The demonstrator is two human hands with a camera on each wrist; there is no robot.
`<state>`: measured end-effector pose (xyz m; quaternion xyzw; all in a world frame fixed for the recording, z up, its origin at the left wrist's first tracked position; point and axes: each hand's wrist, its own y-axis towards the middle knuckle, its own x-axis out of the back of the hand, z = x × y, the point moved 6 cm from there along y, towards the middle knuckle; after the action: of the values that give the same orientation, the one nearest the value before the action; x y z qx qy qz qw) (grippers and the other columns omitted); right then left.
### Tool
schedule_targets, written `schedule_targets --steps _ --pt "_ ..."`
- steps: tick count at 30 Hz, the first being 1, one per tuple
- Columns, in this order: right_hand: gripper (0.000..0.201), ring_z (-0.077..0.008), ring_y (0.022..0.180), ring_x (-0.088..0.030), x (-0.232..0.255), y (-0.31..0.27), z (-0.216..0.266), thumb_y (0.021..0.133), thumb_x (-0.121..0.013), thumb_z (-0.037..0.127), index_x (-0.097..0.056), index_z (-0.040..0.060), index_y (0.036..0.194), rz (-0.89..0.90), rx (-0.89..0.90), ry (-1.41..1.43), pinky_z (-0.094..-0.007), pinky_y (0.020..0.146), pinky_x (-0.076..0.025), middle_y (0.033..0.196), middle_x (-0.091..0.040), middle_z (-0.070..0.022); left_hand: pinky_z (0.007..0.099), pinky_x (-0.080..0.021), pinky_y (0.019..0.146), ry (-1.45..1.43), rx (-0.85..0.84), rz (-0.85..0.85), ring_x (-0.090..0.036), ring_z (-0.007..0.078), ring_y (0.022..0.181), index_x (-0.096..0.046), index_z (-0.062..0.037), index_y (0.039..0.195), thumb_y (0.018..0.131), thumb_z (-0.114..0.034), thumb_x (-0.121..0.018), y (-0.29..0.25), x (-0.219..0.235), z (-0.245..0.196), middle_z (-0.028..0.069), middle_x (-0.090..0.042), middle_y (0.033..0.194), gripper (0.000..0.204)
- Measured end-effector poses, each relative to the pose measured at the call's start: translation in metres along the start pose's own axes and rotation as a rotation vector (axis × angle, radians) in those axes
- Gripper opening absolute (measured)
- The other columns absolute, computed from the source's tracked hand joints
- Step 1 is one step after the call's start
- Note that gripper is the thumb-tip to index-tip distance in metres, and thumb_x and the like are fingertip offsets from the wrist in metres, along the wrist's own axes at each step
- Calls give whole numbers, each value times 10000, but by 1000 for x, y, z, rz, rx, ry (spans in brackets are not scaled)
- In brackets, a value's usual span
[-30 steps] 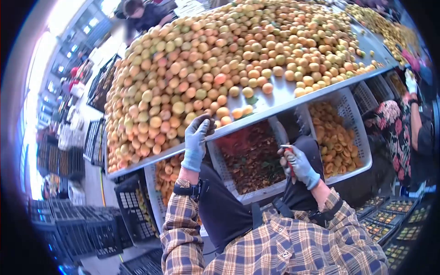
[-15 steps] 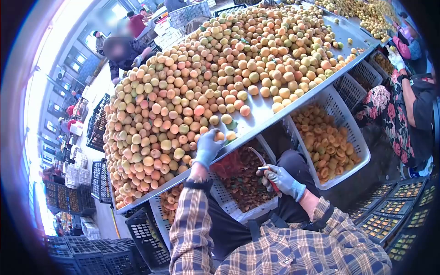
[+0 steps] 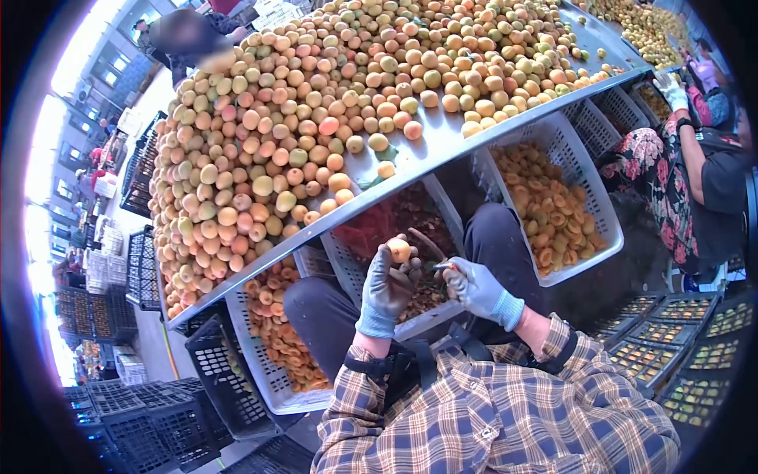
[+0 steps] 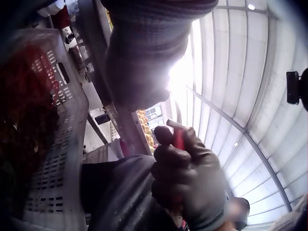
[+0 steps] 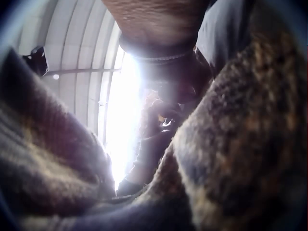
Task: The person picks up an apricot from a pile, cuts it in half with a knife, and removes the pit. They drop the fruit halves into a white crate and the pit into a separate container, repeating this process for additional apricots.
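In the head view my gloved left hand (image 3: 387, 292) holds up a yellow-orange fruit (image 3: 399, 250) between thumb and fingertips, above a white crate of dark scraps (image 3: 423, 303). Just right of it, my gloved right hand (image 3: 483, 292) grips a small tool with a curved blade (image 3: 427, 243) that points toward the fruit. The left wrist view shows the right hand (image 4: 190, 178) curled round the tool's red handle (image 4: 179, 139); the left hand (image 4: 144, 62) is dark there and its fruit is hidden. Sleeves and glare cover most of the right wrist view.
A sloping metal table (image 3: 442, 150) bears a large heap of whole fruit (image 3: 260, 150). White crates of opened fruit stand at the left (image 3: 276, 395) and right (image 3: 612, 237) below its edge. Another person in flowered trousers (image 3: 643, 174) sits at the right; black crates (image 3: 213, 371) stand lower left.
My left hand has come away from the fruit heap, down and toward my lap, with a fruit in it. The right hand and tool are now closer to the left hand.
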<state>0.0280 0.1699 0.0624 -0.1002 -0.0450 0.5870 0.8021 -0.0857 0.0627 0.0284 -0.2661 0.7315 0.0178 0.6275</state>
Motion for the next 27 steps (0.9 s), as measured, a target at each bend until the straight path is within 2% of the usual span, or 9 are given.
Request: schedule_targets --steps 2,4,5,11,13,16,20,21,27 --pt "300 -53 595 -481 -6 -11 18 982 -493 323 -539 26 972 -44 89 -264 -230 525 -380 640 -483 4 261 -536 730 150 -93 -72 -609 198 889 -529 -66 1212 887 -356 -625 0 -3 1 115 -607 1019 446" --pt "222 -317 536 -505 -13 -14 32 963 -524 248 -508 29 928 -106 190 -403 -357 536 -418 642 -524 -176 258 -525 730 216 -146 -25 -608 181 852 -544 -52 1173 902 -364 -606 -1 -13 4 100 -615 991 418" --pt "222 -317 536 -505 -15 -14 32 963 -524 248 -508 29 928 -113 191 -415 -357 536 -418 642 -524 -176 268 -521 708 236 -174 -19 -619 177 816 -559 -55 1149 915 -346 -595 0 -13 4 79 -625 962 375" --pt "314 -226 626 -582 -21 -13 40 957 -532 341 -574 34 1005 -142 102 -306 -344 600 -452 709 -565 -167 234 -513 649 346 -275 -13 -624 141 785 -571 -26 1112 896 -228 -644 -8 -17 -2 58 -624 942 304" --pt "345 -152 701 -591 -15 -7 50 936 -569 362 -605 42 1062 -267 229 -341 -315 651 -468 776 -609 -146 228 -507 667 495 -289 -23 -610 123 795 -570 -23 1129 889 -214 -655 -14 -26 -1 51 -623 967 319" --pt "370 -87 749 -563 -14 13 30 908 -622 359 -618 34 1086 -194 139 -124 -257 685 -468 856 -654 -21 206 -482 725 770 -336 -72 -567 80 845 -563 -19 1181 870 -184 -680 -12 -26 -2 38 -620 1039 371" --pt "330 -26 513 -467 -9 5 20 897 -643 335 -610 55 1069 -61 -258 263 -174 456 -357 672 -539 39 201 -479 757 767 -245 54 -562 77 901 -537 -15 1223 851 -166 -698 -16 -35 3 45 -604 1096 432" --pt "292 -9 440 -388 -6 3 24 903 -638 309 -599 60 1050 -71 -238 307 -169 391 -286 620 -492 55 222 -477 826 759 -217 110 -550 99 992 -523 -8 1241 849 -150 -700 -20 -41 3 56 -581 1153 453" --pt "225 -18 461 -444 0 1 8 932 -591 233 -591 48 1060 40 -255 375 -163 406 -335 692 -559 28 263 -443 929 952 -273 175 -548 120 1028 -525 -6 1239 853 -107 -687 -20 -41 5 53 -588 1153 431"
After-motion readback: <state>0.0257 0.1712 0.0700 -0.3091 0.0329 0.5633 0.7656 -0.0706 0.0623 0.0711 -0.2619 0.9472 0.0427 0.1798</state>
